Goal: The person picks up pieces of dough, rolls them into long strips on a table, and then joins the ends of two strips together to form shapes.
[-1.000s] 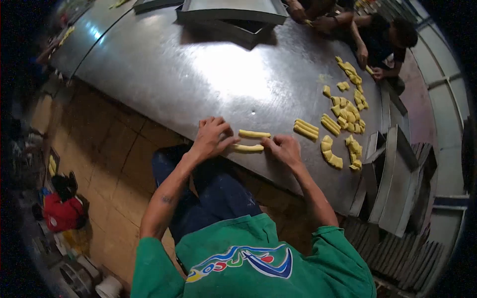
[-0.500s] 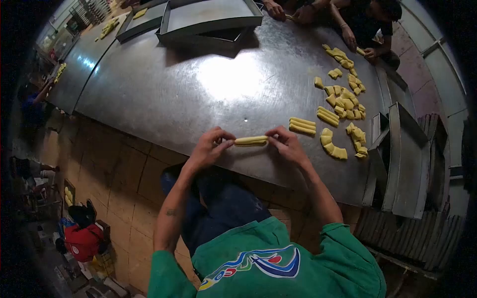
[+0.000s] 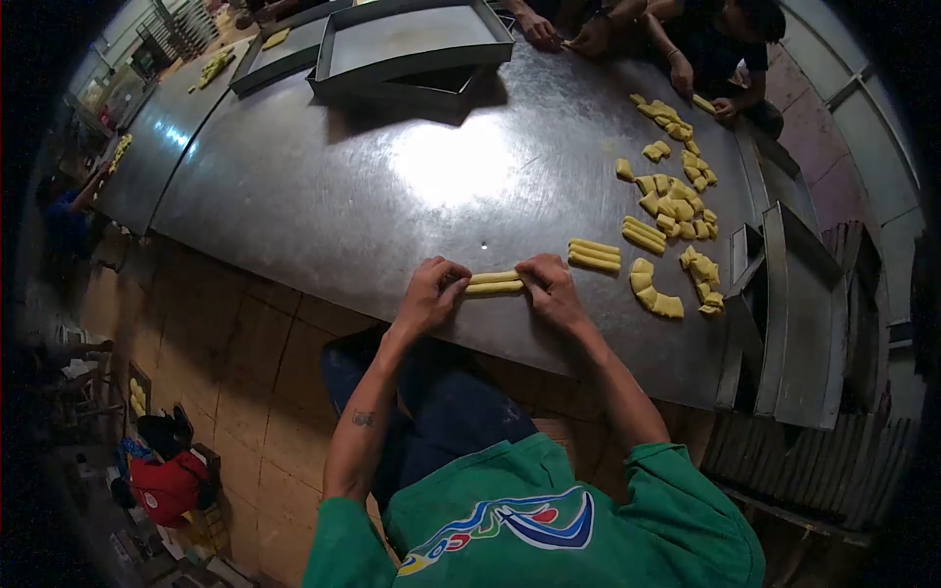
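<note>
Two yellow dough strips (image 3: 495, 283) lie side by side on the metal table, close to its front edge. My left hand (image 3: 434, 294) has its fingers closed around their left ends, and my right hand (image 3: 551, 291) pinches the right ends. The strip ends are hidden under my fingers. Just right of my right hand lies a group of dough rolls (image 3: 594, 256) in a row, with a second group of rolls (image 3: 644, 234) behind it. A curved row of cut dough pieces (image 3: 654, 291) sits farther right.
More dough pieces (image 3: 676, 201) are heaped on the right of the steel table (image 3: 323, 216). Metal trays (image 3: 412, 44) are stacked at the back, and others (image 3: 799, 314) stand at the right edge. Across the table, co-workers' hands (image 3: 588, 37) handle dough.
Both hands have shifted their hold on the dough; the left moved slightly right. The two strips now lie spread on the table, with a visible line between them.
</note>
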Demonstrator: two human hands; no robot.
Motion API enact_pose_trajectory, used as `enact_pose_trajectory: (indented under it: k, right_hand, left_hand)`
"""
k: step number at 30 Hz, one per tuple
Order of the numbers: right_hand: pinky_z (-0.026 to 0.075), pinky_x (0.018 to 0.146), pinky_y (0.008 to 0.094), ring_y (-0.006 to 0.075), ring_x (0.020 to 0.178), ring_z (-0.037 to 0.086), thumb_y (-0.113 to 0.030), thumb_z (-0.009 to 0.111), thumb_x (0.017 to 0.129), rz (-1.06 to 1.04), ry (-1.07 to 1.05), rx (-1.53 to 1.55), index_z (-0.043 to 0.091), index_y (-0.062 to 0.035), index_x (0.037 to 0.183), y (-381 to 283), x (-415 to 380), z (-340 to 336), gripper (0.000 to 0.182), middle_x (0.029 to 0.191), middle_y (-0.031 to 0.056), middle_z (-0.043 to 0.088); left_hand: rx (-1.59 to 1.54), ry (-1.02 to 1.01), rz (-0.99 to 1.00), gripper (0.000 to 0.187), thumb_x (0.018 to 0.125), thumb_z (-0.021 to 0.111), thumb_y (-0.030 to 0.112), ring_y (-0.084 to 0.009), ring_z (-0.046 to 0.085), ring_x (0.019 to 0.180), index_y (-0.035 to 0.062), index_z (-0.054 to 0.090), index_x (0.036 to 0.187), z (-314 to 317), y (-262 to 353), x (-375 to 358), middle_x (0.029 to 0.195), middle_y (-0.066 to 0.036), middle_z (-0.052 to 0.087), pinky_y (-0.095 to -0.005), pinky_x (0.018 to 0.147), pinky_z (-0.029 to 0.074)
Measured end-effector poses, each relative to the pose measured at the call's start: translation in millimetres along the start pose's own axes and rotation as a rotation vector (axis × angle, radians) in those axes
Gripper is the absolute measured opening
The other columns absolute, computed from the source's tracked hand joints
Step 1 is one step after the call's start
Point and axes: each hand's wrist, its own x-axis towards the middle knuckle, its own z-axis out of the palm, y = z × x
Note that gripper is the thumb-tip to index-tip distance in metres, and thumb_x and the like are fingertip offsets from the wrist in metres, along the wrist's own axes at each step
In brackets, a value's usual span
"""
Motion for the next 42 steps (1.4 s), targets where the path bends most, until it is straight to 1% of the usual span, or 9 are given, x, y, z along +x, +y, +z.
enact_pose_trajectory:
  k: [10, 14, 19, 22, 26, 28, 32, 37, 42]
  right_hand:
    - [0.045, 0.087, 0.0365, 0.0287, 0.100, 0.055, -0.015, 0.071, 0.080, 0.018, -0.321, -0.058, 0.066, -0.0036, 0.102, -8, 12, -22, 0.025, 0.100, 0.0122, 0.061]
    - [0.037, 0.094, 0.0471, 0.0312, 0.106, 0.051, -0.025, 0.073, 0.078, -0.023, -0.324, -0.250, 0.061, -0.0041, 0.102, -14, 12, -7, 0.034, 0.099, 0.0123, 0.058]
    - [0.033, 0.095, 0.0487, 0.0323, 0.108, 0.048, -0.028, 0.073, 0.077, -0.036, -0.526, -0.397, 0.059, -0.0059, 0.095, -16, 28, -21, 0.032, 0.099, 0.0135, 0.056]
    - [0.032, 0.095, 0.0471, 0.0317, 0.108, 0.047, -0.029, 0.072, 0.077, -0.064, -0.456, -0.430, 0.059, -0.0073, 0.093, -12, 28, -22, 0.030, 0.098, 0.0132, 0.055]
    - [0.036, 0.093, 0.0446, 0.0282, 0.104, 0.051, -0.026, 0.073, 0.078, -0.042, -0.404, -0.306, 0.062, -0.0062, 0.098, -11, 31, -23, 0.030, 0.096, 0.0128, 0.059]
    - [0.042, 0.086, 0.0406, 0.0271, 0.093, 0.057, -0.021, 0.073, 0.078, 0.122, -0.253, 0.062, 0.064, -0.0046, 0.098, -9, 21, -24, 0.027, 0.091, 0.0133, 0.064]
    - [0.046, 0.082, 0.0406, 0.0302, 0.087, 0.060, -0.010, 0.070, 0.078, -0.025, -0.014, 0.003, 0.066, -0.0013, 0.090, 5, 6, -2, 0.015, 0.087, 0.0140, 0.065]
    - [0.046, 0.079, 0.0434, 0.0324, 0.083, 0.060, -0.003, 0.065, 0.076, -0.156, 0.137, -0.165, 0.062, 0.0020, 0.083, 1, 4, 3, 0.010, 0.085, 0.0192, 0.062]
    - [0.048, 0.081, 0.0444, 0.0387, 0.090, 0.060, 0.002, 0.054, 0.069, 0.034, 0.230, -0.369, 0.061, 0.0028, 0.091, 27, -23, -83, 0.024, 0.093, 0.0211, 0.062]
  left_hand:
    - [0.159, 0.032, 0.168, 0.029, 0.079, 0.074, 0.014, -0.0310, 0.056, 0.091, 0.0044, 0.066, 0.105, 2, 3, -3, 0.095, -0.013, 0.061, -0.0419, 0.081, 0.046]
    - [0.210, 0.067, 0.276, 0.031, 0.083, 0.073, 0.015, -0.0287, 0.057, 0.091, 0.0033, 0.063, 0.110, 7, 9, -1, 0.099, -0.013, 0.058, -0.0374, 0.079, 0.049]
    - [0.117, -0.232, 0.075, 0.028, 0.084, 0.071, 0.014, -0.0296, 0.057, 0.093, 0.0030, 0.063, 0.108, -3, 10, 7, 0.098, -0.014, 0.056, -0.0379, 0.081, 0.049]
    - [0.106, -0.082, 0.184, 0.028, 0.077, 0.075, 0.012, -0.0341, 0.057, 0.090, 0.0049, 0.064, 0.103, -3, 5, 15, 0.094, -0.015, 0.059, -0.0407, 0.079, 0.049]
    - [-0.144, -0.052, 0.057, 0.037, 0.080, 0.077, 0.016, -0.0252, 0.062, 0.092, 0.0064, 0.065, 0.114, -7, 3, 7, 0.099, -0.012, 0.061, -0.0361, 0.080, 0.052]
    - [-0.083, -0.027, 0.030, 0.033, 0.082, 0.076, 0.016, -0.0217, 0.064, 0.092, 0.0058, 0.067, 0.112, -9, 0, 2, 0.100, -0.011, 0.062, -0.0330, 0.079, 0.053]
    - [-0.119, 0.093, 0.080, 0.014, 0.084, 0.073, 0.012, -0.0213, 0.065, 0.086, 0.0019, 0.072, 0.095, -4, -10, 1, 0.102, -0.012, 0.063, -0.0301, 0.073, 0.054]
    - [-0.109, 0.054, 0.113, 0.016, 0.085, 0.071, 0.007, -0.0213, 0.064, 0.088, 0.0016, 0.071, 0.100, 1, -17, 3, 0.106, -0.013, 0.062, -0.0300, 0.078, 0.053]
    - [-0.202, 0.077, -0.021, 0.027, 0.087, 0.068, 0.005, -0.0165, 0.062, 0.091, 0.0016, 0.066, 0.113, -39, 23, -31, 0.111, -0.010, 0.061, -0.0285, 0.081, 0.051]
